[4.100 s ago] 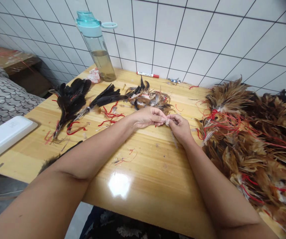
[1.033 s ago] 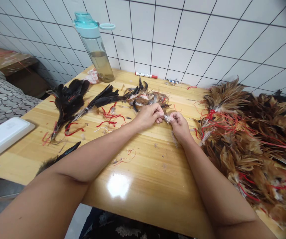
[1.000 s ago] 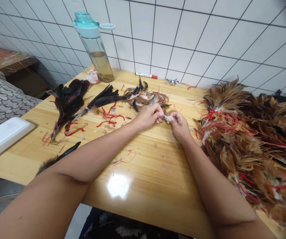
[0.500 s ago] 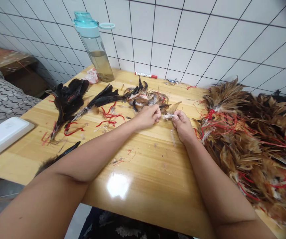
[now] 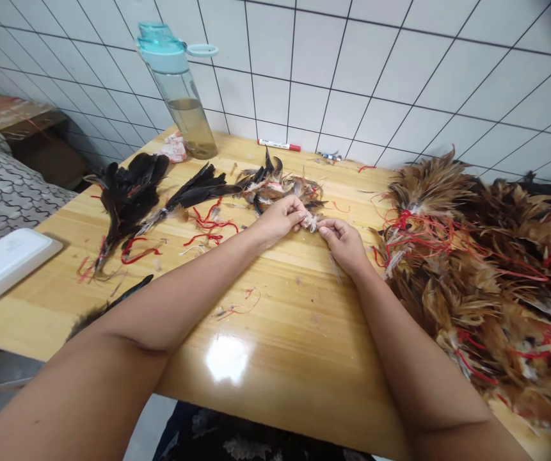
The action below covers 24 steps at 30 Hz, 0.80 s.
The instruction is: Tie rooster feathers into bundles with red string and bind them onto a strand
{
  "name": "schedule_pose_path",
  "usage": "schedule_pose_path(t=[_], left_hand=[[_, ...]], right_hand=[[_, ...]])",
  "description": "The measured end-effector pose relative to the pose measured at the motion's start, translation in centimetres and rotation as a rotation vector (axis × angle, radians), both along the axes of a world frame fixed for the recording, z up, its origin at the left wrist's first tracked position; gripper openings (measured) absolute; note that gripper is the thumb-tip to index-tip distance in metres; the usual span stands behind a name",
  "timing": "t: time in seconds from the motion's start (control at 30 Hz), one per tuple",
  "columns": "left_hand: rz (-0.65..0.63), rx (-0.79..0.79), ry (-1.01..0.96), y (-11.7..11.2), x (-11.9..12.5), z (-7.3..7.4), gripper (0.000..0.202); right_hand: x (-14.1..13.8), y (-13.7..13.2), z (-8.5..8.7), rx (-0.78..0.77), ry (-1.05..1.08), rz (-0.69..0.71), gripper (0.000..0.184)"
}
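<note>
My left hand (image 5: 282, 221) is closed in a pinch on a small whitish, frayed feather tuft (image 5: 310, 221), which sticks out to the right of its fingertips. Close by on the right, my right hand (image 5: 346, 244) has thumb and forefinger pressed together at the tuft's end. Whatever lies between those fingertips is too small to make out. Just behind my left hand is a loose heap of brown and black feathers (image 5: 275, 186). A thin clear strip (image 5: 335, 267) lies under my right hand.
Bundles of brown feathers (image 5: 448, 275) tied with red string (image 5: 433, 235) fill the right side. Black feathers (image 5: 131, 198) lie at left, near red string scraps (image 5: 210, 224). A water bottle (image 5: 183, 96), a red marker (image 5: 279, 145) and a white case (image 5: 11, 266) stand around the table.
Both hands have shifted slightly left. The tuft, earlier at my right fingertips with my left fist apart from it, is now at my left fingertips too.
</note>
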<state>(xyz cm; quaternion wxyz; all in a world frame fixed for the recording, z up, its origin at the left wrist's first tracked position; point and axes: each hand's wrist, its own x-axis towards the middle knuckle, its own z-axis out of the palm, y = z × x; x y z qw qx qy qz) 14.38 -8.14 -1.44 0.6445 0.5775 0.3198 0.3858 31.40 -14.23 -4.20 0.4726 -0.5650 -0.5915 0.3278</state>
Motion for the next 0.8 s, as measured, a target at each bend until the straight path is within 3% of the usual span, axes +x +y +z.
schedule_pose_path(t=[0.17, 0.37, 0.5, 0.67, 0.8], left_hand=[[-0.02, 0.046, -0.002, -0.4, 0.1, 0.2, 0.015], [-0.109, 0.052, -0.015, -0.8, 0.3, 0.1, 0.012], [-0.115, 0.048, -0.078, -0.9, 0.3, 0.2, 0.015], [-0.181, 0.029, -0.03, -1.4, 0.5, 0.6, 0.013], [-0.156, 0.085, 0.048, -1.5, 0.7, 0.7, 0.015]], right_hand=[[-0.3, -0.2, 0.1, -0.042, 0.038, 0.017, 0.03], [0.1, -0.1, 0.0, 0.048, -0.115, 0.001, 0.016], [0.2, -0.2, 0.2, 0.1, -0.35, 0.023, 0.018], [-0.8, -1.4, 1.4, -0.025, -0.792, 0.033, 0.027], [-1.5, -2.0, 2.5, -0.084, -1.018, 0.032, 0.036]])
